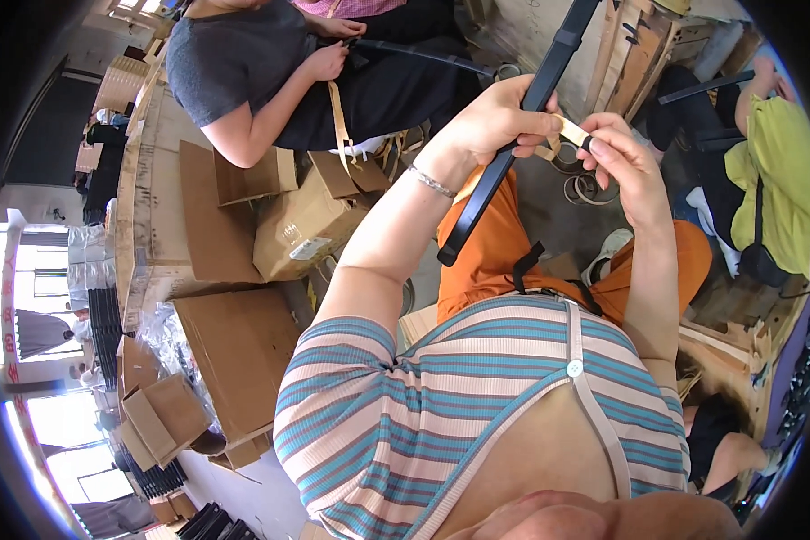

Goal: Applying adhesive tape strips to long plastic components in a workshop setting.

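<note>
My left hand [511, 124] is closed round a long, flat black bar [486, 200], which slants from above my lap up to the top edge. A raised collar shows on its upper part. From beside the left fingers a short cream strip [571, 132] runs across to my right hand [623, 166]. The right thumb and fingers pinch the strip's end, where a small dark piece shows; its kind cannot be made out. Both hands are raised above my orange trousers [486, 270].
At left, a co-worker [243, 72] handles a similar black bar with a hanging cream strip [338, 121]. Opened cardboard boxes [310, 225] stand beside my left arm. Rings of strip [588, 187] lie on the floor. Another person in yellow-green [778, 180] sits at right, near wooden frames [643, 54].
</note>
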The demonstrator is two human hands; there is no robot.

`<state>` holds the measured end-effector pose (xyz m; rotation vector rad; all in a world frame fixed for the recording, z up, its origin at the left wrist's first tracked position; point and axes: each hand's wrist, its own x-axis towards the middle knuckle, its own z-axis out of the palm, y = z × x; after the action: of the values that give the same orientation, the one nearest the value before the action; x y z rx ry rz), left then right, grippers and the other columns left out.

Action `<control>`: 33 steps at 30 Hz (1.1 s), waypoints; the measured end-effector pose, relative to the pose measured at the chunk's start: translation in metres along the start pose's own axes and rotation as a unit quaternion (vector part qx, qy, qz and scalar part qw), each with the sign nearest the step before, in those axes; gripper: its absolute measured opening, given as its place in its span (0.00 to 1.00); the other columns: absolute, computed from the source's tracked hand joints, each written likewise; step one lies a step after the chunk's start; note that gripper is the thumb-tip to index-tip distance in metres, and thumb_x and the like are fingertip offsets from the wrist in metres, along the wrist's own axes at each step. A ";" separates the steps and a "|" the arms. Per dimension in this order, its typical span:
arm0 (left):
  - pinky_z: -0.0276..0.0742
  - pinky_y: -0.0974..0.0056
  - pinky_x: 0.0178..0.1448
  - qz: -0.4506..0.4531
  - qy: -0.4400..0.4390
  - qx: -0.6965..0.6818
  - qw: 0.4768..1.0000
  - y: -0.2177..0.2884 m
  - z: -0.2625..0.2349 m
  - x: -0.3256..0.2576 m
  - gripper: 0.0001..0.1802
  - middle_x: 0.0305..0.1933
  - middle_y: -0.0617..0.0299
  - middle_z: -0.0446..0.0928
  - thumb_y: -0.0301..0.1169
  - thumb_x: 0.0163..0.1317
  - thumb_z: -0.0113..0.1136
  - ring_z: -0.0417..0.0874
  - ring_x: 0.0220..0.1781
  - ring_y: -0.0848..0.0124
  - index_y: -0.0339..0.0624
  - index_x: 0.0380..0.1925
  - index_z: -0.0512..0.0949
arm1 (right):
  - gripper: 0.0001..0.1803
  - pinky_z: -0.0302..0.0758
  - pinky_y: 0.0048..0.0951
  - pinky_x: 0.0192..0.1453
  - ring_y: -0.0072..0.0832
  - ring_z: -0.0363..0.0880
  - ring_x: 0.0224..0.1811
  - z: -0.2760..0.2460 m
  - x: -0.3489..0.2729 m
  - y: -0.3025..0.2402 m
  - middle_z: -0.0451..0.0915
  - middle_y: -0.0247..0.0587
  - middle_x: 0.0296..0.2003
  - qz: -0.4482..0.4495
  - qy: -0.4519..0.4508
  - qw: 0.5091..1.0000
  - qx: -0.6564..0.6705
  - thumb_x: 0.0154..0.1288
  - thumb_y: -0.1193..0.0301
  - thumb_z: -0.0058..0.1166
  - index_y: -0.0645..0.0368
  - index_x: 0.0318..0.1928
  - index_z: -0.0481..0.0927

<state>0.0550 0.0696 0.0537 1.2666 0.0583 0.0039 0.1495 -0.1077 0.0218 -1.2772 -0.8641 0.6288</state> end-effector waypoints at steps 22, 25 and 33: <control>0.63 0.71 0.23 0.048 0.053 -0.186 0.980 -0.084 0.039 -0.030 0.14 0.27 0.61 0.67 0.36 0.65 0.41 0.66 0.20 0.75 0.36 0.40 0.67 | 0.09 0.48 0.13 0.18 0.08 0.51 0.17 0.004 -0.025 0.016 0.58 0.19 0.17 0.021 0.030 0.997 0.070 0.67 0.68 0.45 0.58 0.31 0.71; 0.62 0.72 0.24 0.022 0.063 -0.175 0.982 -0.098 0.044 -0.043 0.20 0.24 0.62 0.67 0.44 0.67 0.40 0.66 0.20 0.75 0.35 0.41 0.67 | 0.09 0.53 0.14 0.22 0.09 0.55 0.20 0.004 -0.024 0.021 0.61 0.21 0.19 0.000 0.031 0.999 0.040 0.67 0.70 0.46 0.60 0.30 0.72; 0.58 0.72 0.24 0.007 0.072 -0.145 0.987 -0.097 0.053 -0.045 0.21 0.20 0.64 0.63 0.45 0.69 0.33 0.62 0.18 0.76 0.38 0.38 0.66 | 0.08 0.61 0.18 0.25 0.12 0.60 0.22 0.008 -0.024 0.020 0.66 0.26 0.18 -0.081 0.057 0.994 -0.044 0.63 0.72 0.50 0.62 0.29 0.73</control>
<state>0.0095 -0.0115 -0.0214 0.9737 0.1676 0.1136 0.1309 -0.1193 -0.0021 -1.2940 -0.8979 0.3885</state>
